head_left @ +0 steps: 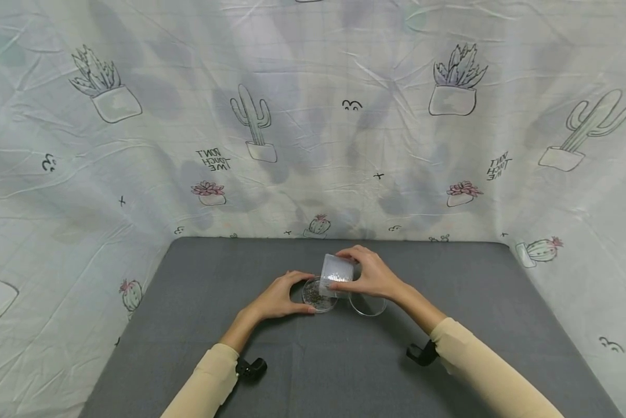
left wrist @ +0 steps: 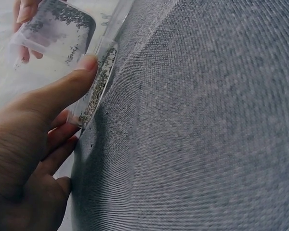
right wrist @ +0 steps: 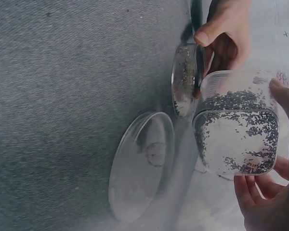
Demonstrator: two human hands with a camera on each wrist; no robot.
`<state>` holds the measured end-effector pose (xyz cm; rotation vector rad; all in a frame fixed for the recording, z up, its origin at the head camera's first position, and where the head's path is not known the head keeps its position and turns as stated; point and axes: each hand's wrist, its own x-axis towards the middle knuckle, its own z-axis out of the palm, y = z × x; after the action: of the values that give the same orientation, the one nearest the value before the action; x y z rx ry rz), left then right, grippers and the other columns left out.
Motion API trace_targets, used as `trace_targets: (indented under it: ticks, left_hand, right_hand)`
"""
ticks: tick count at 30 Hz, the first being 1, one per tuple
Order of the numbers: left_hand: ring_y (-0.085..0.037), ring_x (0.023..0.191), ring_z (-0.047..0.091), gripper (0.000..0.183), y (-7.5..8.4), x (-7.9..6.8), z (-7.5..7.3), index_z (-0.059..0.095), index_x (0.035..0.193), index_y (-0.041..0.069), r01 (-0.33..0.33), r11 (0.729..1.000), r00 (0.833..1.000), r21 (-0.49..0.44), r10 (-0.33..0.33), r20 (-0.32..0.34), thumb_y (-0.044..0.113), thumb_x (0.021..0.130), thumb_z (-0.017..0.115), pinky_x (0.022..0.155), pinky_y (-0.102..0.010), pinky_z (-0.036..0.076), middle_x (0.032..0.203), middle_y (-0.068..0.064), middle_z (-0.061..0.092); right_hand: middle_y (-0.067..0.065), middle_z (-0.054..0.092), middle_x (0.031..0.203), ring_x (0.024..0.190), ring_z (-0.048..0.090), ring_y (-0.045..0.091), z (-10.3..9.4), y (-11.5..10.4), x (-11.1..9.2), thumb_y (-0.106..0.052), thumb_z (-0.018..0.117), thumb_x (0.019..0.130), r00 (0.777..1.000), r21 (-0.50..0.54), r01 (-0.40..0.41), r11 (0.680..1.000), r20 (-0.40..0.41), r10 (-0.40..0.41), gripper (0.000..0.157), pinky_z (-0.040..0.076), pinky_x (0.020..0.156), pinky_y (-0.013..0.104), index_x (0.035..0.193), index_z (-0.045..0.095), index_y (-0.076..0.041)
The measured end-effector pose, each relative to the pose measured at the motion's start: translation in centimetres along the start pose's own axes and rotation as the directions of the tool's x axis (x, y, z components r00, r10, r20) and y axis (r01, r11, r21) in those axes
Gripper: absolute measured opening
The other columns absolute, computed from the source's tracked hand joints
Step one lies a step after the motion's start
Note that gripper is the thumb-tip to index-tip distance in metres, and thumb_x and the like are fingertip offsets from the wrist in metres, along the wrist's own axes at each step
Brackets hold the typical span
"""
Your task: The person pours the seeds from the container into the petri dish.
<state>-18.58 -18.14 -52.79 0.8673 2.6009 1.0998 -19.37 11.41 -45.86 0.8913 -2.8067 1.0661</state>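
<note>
My left hand (head_left: 276,298) grips a round clear petri dish (head_left: 318,301) by its sides, thumb at the near rim and fingertips at the far one. Small dark and tan seed-like grains (left wrist: 97,91) lie in that dish, which stands on the grey table. Over its right side, my right hand (head_left: 372,274) holds a clear, squarish plastic container (right wrist: 238,139) tilted towards the dish, thumb and fingers on opposite sides. Dark grains cling along the container's walls and bottom. Just right of the dish lies a second round clear dish or lid (right wrist: 137,178), partly hidden in the head view by my right hand.
Grey cloth covers the table (head_left: 333,371). A pale curtain (head_left: 313,133) printed with cacti and potted plants rises behind it and along both sides. Black wrist devices (head_left: 252,369) sit at both cream sleeves. A few stray grains lie on the cloth near the filled dish.
</note>
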Motion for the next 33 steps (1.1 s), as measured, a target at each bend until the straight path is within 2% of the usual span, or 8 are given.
trace_targets:
  ticks: [3, 5, 10, 12, 19, 27, 30, 33]
  left_hand:
    - [-0.038, 0.152, 0.054, 0.08, -0.1, 0.0, 0.1, 0.06, 0.155, 0.01, 0.01, 1.0, 1.0, 0.001, -0.01, 0.004, 0.038, 0.088, 0.093, 0.136, -0.068, 0.025, 0.156, -0.015, 0.062]
    - [-0.038, 0.151, 0.054, 0.08, -0.1, 0.0, 0.2, 0.059, 0.155, 0.01, 0.01, 1.0, 1.0, -0.001, -0.01, 0.005, 0.038, 0.088, 0.093, 0.136, -0.068, 0.025, 0.157, -0.014, 0.062]
    - [-0.037, 0.151, 0.054, 0.081, 0.0, 0.0, 0.2, 0.059, 0.156, 0.011, 0.008, 1.0, 1.0, -0.011, -0.008, 0.002, 0.039, 0.088, 0.093, 0.137, -0.066, 0.025, 0.157, -0.014, 0.062]
    - [-0.038, 0.151, 0.054, 0.081, 0.1, 0.0, 0.2, 0.059, 0.156, 0.011, 0.004, 1.0, 1.0, -0.013, -0.004, -0.001, 0.039, 0.088, 0.093, 0.136, -0.067, 0.025, 0.156, -0.014, 0.062]
    - [-0.04, 0.151, 0.053, 0.081, 0.1, 0.0, 0.2, 0.059, 0.156, 0.011, 0.005, 1.0, 1.0, -0.006, -0.005, 0.006, 0.039, 0.089, 0.092, 0.135, -0.07, 0.026, 0.157, -0.015, 0.061]
    - [-0.04, 0.15, 0.054, 0.081, 0.3, 0.0, 0.2, 0.059, 0.156, 0.01, 0.006, 1.0, 1.0, -0.015, -0.006, 0.001, 0.04, 0.089, 0.092, 0.135, -0.07, 0.026, 0.156, -0.015, 0.062]
    - [-0.041, 0.152, 0.053, 0.081, 0.4, 0.0, 0.1, 0.059, 0.156, 0.01, 0.008, 1.0, 1.0, -0.026, -0.008, 0.0, 0.039, 0.088, 0.092, 0.136, -0.07, 0.024, 0.156, -0.016, 0.061]
    - [-0.042, 0.153, 0.051, 0.081, 0.3, 0.1, 0.1, 0.059, 0.156, 0.01, 0.011, 1.0, 1.0, -0.025, -0.011, -0.003, 0.038, 0.088, 0.093, 0.136, -0.07, 0.023, 0.157, -0.016, 0.061]
  right_hand:
    - [0.011, 0.071, 0.128, 0.105, 0.066, 0.022, -0.3, 0.4, -0.5, -0.043, 0.091, 0.086, 1.0, 0.007, -0.011, 1.0, -0.022, 0.011, 0.074, 0.057, 0.079, 0.032, 0.147, 0.066, -0.01]
    - [0.012, 0.069, 0.131, 0.107, 0.066, 0.024, -0.8, 0.7, -1.0, -0.043, 0.089, 0.089, 0.999, 0.013, -0.031, 0.999, -0.039, 0.031, 0.075, 0.059, 0.081, 0.036, 0.151, 0.064, -0.009]
    - [0.018, 0.064, 0.142, 0.123, 0.066, 0.036, -2.5, 2.6, -2.4, -0.04, 0.085, 0.093, 0.988, 0.037, -0.111, 0.993, -0.104, 0.114, 0.076, 0.061, 0.101, 0.056, 0.156, 0.058, -0.007]
    - [0.02, 0.063, 0.145, 0.129, 0.066, 0.04, -3.3, 3.7, -3.2, -0.038, 0.085, 0.094, 0.978, 0.051, -0.151, 0.987, -0.139, 0.156, 0.076, 0.059, 0.108, 0.06, 0.156, 0.058, -0.005]
    - [0.029, 0.058, 0.147, 0.14, 0.058, 0.051, -6.0, 7.3, -6.6, -0.03, 0.082, 0.099, 0.926, 0.108, -0.265, 0.958, -0.249, 0.284, 0.073, 0.054, 0.117, 0.063, 0.156, 0.052, 0.004]
    - [0.035, 0.05, 0.151, 0.142, 0.052, 0.054, -8.2, 10.0, -10.5, -0.03, 0.078, 0.102, 0.85, 0.136, -0.382, 0.914, -0.337, 0.405, 0.078, 0.049, 0.118, 0.065, 0.16, 0.043, 0.009]
    - [0.036, 0.05, 0.151, 0.141, 0.054, 0.054, -8.6, 10.9, -11.6, -0.031, 0.079, 0.102, 0.824, 0.145, -0.407, 0.902, -0.367, 0.431, 0.078, 0.05, 0.115, 0.061, 0.159, 0.044, 0.01]
    - [0.037, 0.05, 0.152, 0.14, 0.054, 0.054, -8.8, 11.8, -12.4, -0.03, 0.081, 0.101, 0.809, 0.145, -0.414, 0.899, -0.394, 0.436, 0.079, 0.058, 0.112, 0.025, 0.157, 0.045, 0.012]
